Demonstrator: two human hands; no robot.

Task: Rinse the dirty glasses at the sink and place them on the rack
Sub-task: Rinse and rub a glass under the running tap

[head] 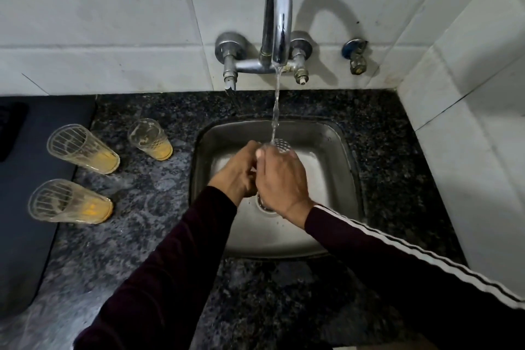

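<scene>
Over the steel sink [335, 133] I hold a clear ribbed glass [281, 145] under the running water from the tap [278, 17]; only its rim shows between my hands. My right hand [281, 182] wraps around the glass from the right. My left hand [241, 172] grips it from the left, fingers curled. Three dirty glasses with orange residue stand upright on the counter at the left: one at the back [149, 139], one further left [82, 149], one nearer me [69, 202].
A dark mat or tray [25, 207] lies along the counter's left edge. The speckled granite counter [284, 287] surrounds the sink. White tiled walls stand behind and at the right, with a small valve [356, 55] right of the tap.
</scene>
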